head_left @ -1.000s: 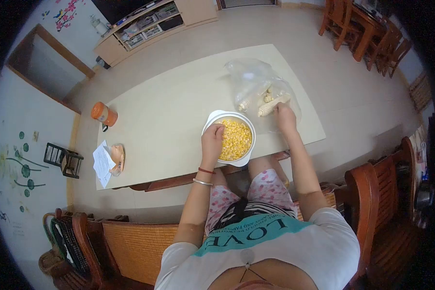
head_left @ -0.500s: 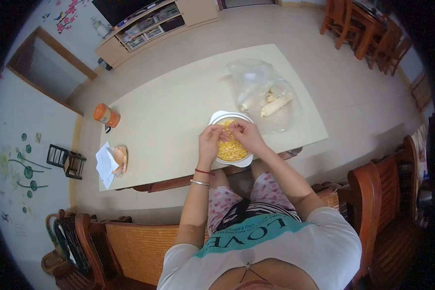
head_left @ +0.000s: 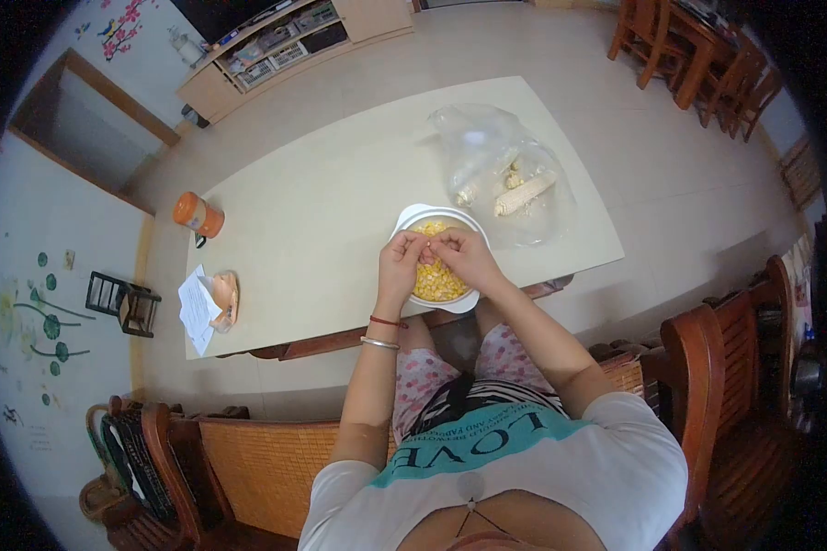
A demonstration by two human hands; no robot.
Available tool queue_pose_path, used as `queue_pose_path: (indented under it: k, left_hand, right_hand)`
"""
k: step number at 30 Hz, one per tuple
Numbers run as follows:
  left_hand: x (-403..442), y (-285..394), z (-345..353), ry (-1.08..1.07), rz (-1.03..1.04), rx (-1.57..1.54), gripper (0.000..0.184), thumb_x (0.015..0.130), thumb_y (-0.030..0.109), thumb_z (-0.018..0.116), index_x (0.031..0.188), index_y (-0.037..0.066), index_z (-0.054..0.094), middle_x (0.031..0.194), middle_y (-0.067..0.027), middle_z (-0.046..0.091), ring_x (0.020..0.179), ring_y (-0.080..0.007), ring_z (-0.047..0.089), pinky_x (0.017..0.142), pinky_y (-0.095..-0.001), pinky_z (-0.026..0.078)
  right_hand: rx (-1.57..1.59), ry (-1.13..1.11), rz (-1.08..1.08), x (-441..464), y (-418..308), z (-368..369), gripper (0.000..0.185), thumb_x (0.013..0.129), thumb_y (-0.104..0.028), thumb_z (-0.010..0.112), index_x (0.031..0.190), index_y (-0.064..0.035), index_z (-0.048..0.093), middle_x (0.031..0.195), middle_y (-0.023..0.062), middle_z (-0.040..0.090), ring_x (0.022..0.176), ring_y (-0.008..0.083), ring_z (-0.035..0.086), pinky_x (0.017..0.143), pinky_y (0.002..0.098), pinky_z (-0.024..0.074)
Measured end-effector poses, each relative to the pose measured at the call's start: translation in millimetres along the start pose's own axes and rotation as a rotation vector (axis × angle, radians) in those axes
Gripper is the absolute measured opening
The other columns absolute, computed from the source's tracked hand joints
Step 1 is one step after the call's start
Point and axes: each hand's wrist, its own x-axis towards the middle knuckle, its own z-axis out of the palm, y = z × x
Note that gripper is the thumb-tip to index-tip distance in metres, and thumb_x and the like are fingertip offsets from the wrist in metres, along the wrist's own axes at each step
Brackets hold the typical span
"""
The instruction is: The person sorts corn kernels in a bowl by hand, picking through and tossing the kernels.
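A white bowl (head_left: 469,301) with two side handles stands at the table's near edge, holding loose yellow corn kernels (head_left: 439,283). Over it, my left hand (head_left: 402,264) and my right hand (head_left: 464,255) meet fingertip to fingertip. Both hands have their fingers closed in a pinch. Whatever lies between the fingertips is too small to make out, and the hands cover part of the kernels. Beyond the bowl, to the right, bare corn cobs (head_left: 525,195) lie on a clear plastic bag (head_left: 551,225).
The pale table (head_left: 312,211) carries an orange-lidded jar (head_left: 198,214) at its left end, with papers (head_left: 198,308) and a small packet (head_left: 224,298) nearer me. Wooden seating (head_left: 266,473) is behind me. A TV cabinet (head_left: 368,28) stands across the room.
My two hands have come closer together, and their fingertips now meet over the bowl. The view has shifted slightly; the bowl, cobs and bag stay in place on the table.
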Motion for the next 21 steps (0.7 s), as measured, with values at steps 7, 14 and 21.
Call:
queue_pose_path:
  k: [7,14,21]
  left_hand:
    - [-1.6,5.9,1.0,-0.006,-0.018,0.121,0.011,0.089,0.008,0.054,0.085,-0.001,0.059,0.071,-0.0054,0.061,0.063,-0.0108,0.057,0.06,-0.0236,0.048]
    - [-2.9,9.0,3.8,-0.016,-0.027,0.127,0.012,0.089,0.009,0.055,0.085,-0.001,0.06,0.072,-0.005,0.061,0.064,-0.0102,0.057,0.06,-0.0234,0.048]
    - [-2.2,5.0,3.2,-0.006,-0.037,0.091,0.012,0.089,0.009,0.055,0.084,-0.002,0.059,0.072,-0.0049,0.061,0.063,-0.0101,0.056,0.059,-0.0234,0.047]
  right_hand:
    - [0.122,-0.07,0.042,1.8,-2.9,-2.0,0.011,0.088,-0.011,0.057,0.088,-0.0007,0.061,0.074,0.0007,0.062,0.058,0.0033,0.052,0.052,0.0181,0.0417]
    - [0.051,-0.072,0.011,0.9,-7.7,-5.5,0.007,0.086,-0.007,0.056,0.082,-0.0011,0.059,0.072,-0.0003,0.06,0.057,0.0035,0.051,0.051,0.0186,0.0412]
    - [0.098,-0.058,0.023,1.3,-8.7,-3.6,0.005,0.084,-0.004,0.056,0.082,-0.0012,0.059,0.068,-0.0011,0.058,0.057,0.0035,0.051,0.05,0.0191,0.0407]
